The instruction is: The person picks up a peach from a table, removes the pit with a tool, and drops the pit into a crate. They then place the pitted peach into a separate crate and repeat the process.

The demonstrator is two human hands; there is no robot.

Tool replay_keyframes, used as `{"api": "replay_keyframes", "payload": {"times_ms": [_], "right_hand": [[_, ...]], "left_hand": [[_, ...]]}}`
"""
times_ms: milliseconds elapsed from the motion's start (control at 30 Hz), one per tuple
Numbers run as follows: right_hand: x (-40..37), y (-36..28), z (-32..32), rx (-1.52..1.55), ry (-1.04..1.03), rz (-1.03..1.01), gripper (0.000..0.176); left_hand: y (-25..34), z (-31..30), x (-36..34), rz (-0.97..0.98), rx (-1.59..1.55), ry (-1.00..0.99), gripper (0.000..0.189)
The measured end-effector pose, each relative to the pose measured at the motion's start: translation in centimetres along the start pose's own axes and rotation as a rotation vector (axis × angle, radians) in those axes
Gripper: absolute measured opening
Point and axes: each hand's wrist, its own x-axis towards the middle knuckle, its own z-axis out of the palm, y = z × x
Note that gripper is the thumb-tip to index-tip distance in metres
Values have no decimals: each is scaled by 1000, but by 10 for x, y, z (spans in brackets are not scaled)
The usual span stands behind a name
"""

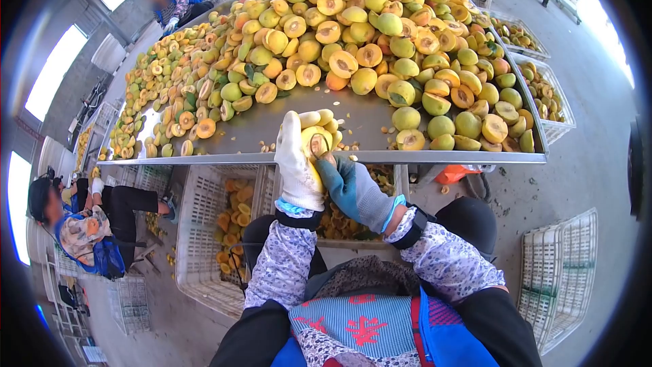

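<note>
A broad metal counter point(435, 157) spans the view, its near edge running left to right in front of the seated person. Over it spreads a heap of stone fruit point(326, 30), yellow, green and orange, many halved with the cut faces showing, and mixed with a few leaves.

Below the near edge, a large white slatted crate point(193, 234) stands to the left, with fruit halves along its right part. Next to it, under the hands and between the knees, a second crate point(403, 180) also contains fruit halves. Beyond the counter's right end, a white crate point(569, 119) is filled with more of the fruit.

The right hand point(360, 196), in a grey glove with blue-coated fingers, has those fingers bent and pressed together around a small tool, whose handle is mostly hidden. The left hand point(297, 163), in a white glove, cups a fruit half point(309, 133) near the counter's front edge, fingers curled round its far side.

The half's cut face turns up toward the camera; its pit cavity is longest roughly from the person toward the heap. The tool's thin, dark, curved loop point(328, 143) touches that face.
</note>
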Motion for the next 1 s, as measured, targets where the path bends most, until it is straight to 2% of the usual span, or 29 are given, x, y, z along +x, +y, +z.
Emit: {"api": "replay_keyframes", "payload": {"times_ms": [167, 267, 367, 433, 533, 667, 767, 833, 867, 933, 1000], "right_hand": [[-3, 17, 7, 31, -14, 46, 44], [-9, -19, -1, 255, -136, 282, 52], [-12, -49, -16, 174, -264, 534, 59], [-14, -50, -16, 154, -263, 560, 61], [-17, -46, -17, 283, -309, 562, 62], [-17, -42, -24, 457, -393, 625, 61], [-18, -41, -17, 150, -277, 524, 60], [-23, -36, -12, 182, -258, 498, 58], [-24, -34, -11, 197, -247, 487, 58], [-23, -35, -22, 478, -452, 623, 59], [-22, -33, -29, 674, -596, 690, 59]], "left_hand": [[5, -4, 0, 64, 211, -33, 40], [10, -9, 5, 36, 272, -94, 41], [15, -13, 6, 12, 308, -169, 44], [16, -18, 8, -11, 345, -243, 45], [9, -8, -2, 69, 253, -116, 45], [5, -1, -8, 89, 201, -67, 47], [15, 1, -10, 1, 341, -122, 47], [14, -9, -5, -69, 480, -185, 46], [12, -9, -6, -88, 345, -186, 46], [7, -9, -9, -122, 71, -183, 45], [9, -11, -6, -158, 67, -270, 44]]}}
